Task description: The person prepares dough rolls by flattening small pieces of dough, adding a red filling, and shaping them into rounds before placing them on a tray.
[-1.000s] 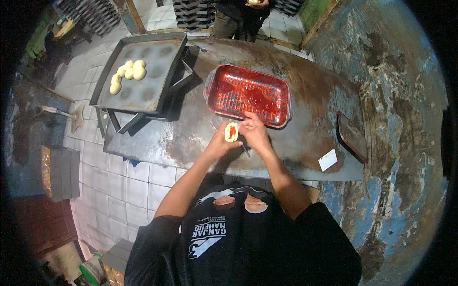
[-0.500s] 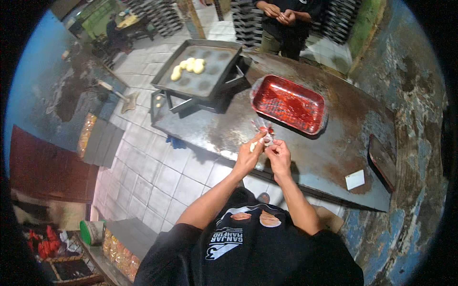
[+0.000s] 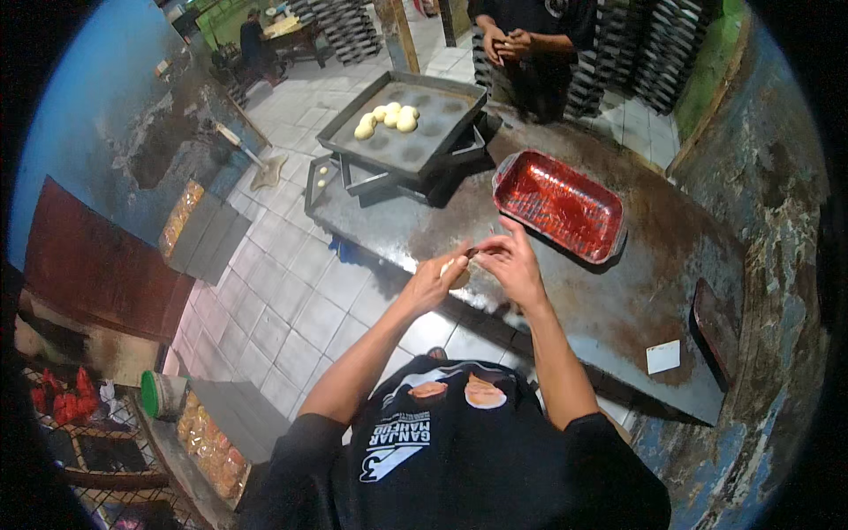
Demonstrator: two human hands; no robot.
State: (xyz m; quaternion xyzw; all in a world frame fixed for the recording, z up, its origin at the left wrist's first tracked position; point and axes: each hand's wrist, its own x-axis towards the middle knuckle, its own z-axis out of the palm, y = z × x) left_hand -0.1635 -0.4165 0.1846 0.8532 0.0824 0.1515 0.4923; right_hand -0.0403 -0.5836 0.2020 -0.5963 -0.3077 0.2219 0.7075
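Observation:
Over the near edge of the metal table, my left hand (image 3: 435,283) is closed round a pale piece of dough (image 3: 456,276), partly hidden by the fingers. My right hand (image 3: 514,265) meets it from the right, thumb and fingers bent together at the left fingertips. A small dark thing (image 3: 471,253) shows between the two hands; its kind is too small to tell. Just beyond the right hand lies a red-coated oblong pan (image 3: 609,187), its inside smeared with glossy red. Farther left, several pale dough balls (image 3: 389,117) sit in a square baking tray (image 3: 433,99).
The tray rests on stacked metal trays (image 3: 371,179) at the table's left end. A white card (image 3: 663,357) lies on the right of the table (image 3: 654,291). Across the table stands another person (image 3: 539,53), hands together. Piles of dark trays rise behind.
The view has shifted, so the table and trays sit farther right and lower. My right hand's fingers have lifted and spread somewhat from their pinch; the left still holds the dough.

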